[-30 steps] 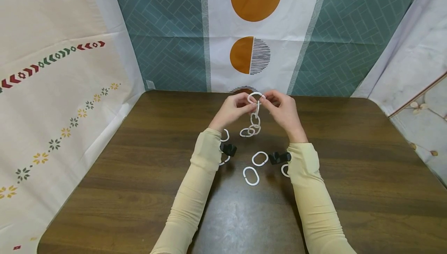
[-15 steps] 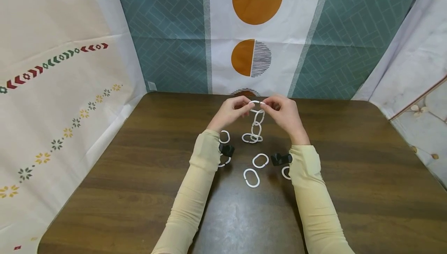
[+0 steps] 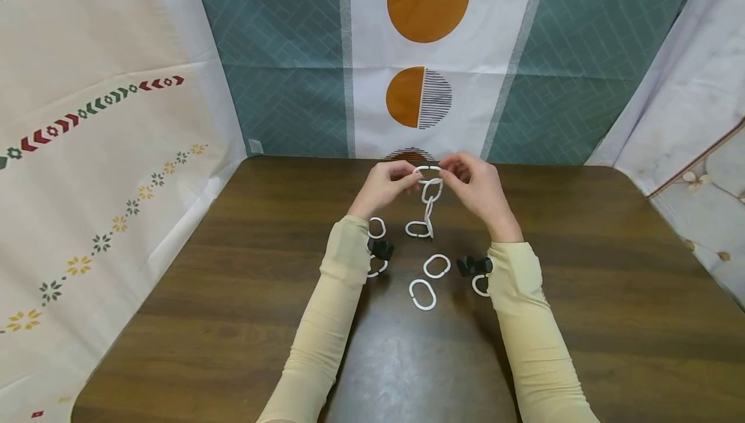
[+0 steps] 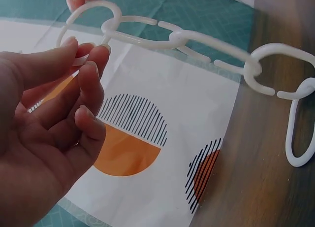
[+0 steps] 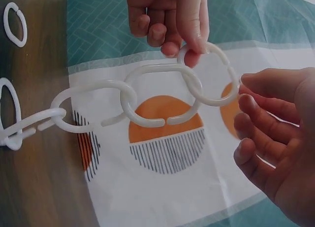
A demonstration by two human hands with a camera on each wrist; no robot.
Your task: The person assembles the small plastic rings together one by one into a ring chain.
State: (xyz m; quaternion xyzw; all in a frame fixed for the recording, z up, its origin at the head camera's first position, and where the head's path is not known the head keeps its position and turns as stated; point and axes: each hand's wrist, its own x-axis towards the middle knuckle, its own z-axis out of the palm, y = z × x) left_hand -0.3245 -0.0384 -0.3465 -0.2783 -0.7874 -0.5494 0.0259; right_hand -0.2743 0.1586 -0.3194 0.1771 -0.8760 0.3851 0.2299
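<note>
My left hand (image 3: 381,184) pinches the top link (image 5: 216,102) of a white plastic chain between thumb and fingertips. That link is an oval ring with a small gap in it. From it hangs the chain (image 4: 211,41), made of several joined links, its lowest link (image 3: 416,235) down near the tabletop. My right hand (image 3: 480,193) is just beside the top link's right side, fingers bent and tips slightly parted. In the right wrist view, its thumb (image 5: 266,81) is at the ring's edge; whether it touches is hard to tell.
Loose white links lie on the brown wooden table (image 3: 233,281): one nearer link (image 3: 425,308), one link (image 3: 436,255) behind it, others partly hidden by the wrists. Black wrist cameras (image 3: 381,249) sit under both wrists. A patterned cloth (image 3: 291,86) hangs behind the table.
The right hand's fingertips, earlier pinching the top link, have drawn slightly right and loosened. The left hand keeps its pinch. The hanging chain has swung and turned below.
</note>
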